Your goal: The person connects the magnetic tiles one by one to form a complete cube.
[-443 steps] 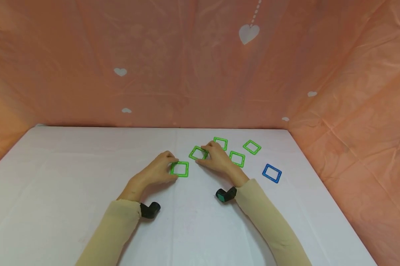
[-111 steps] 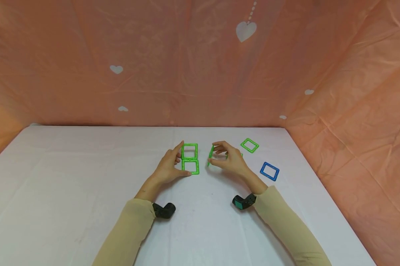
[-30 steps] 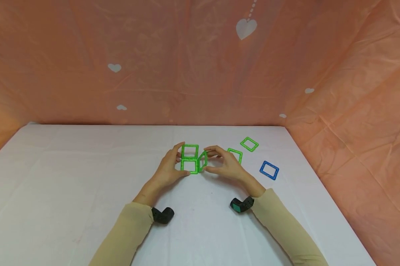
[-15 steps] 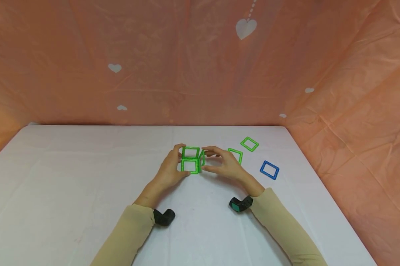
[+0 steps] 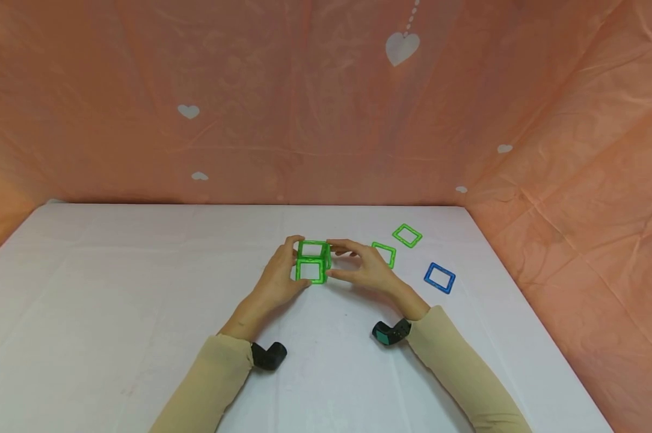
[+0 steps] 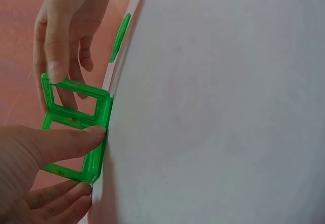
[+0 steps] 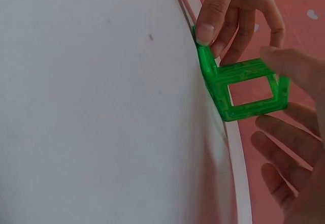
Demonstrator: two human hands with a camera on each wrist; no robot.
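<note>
Green square-frame magnetic tiles (image 5: 311,260) stand joined edge to edge as a box-like shape near the middle of the white table. One tile is nearer me, one is behind it, and one side tile (image 5: 328,258) stands at an angle on the right. My left hand (image 5: 276,273) grips the joined pair from the left, thumb at the near corner and fingers at the far one. Its thumb crosses the green frame (image 6: 87,89) in the left wrist view. My right hand (image 5: 372,270) pinches the side tile, whose frame (image 7: 254,111) shows between thumb and fingers in the right wrist view.
Right of my right hand lie a loose green tile (image 5: 384,245), partly behind the hand, and another green tile (image 5: 413,230) farther back. A blue tile (image 5: 443,269) lies nearer me. Pink curtains (image 5: 282,120) hang behind and beside the table (image 5: 142,288).
Over the last second the side tile swung left against the pair, and the rear tile tilted until their edges met. Earlier, the green tiles lay apart, and my right hand brought the side tile over.
</note>
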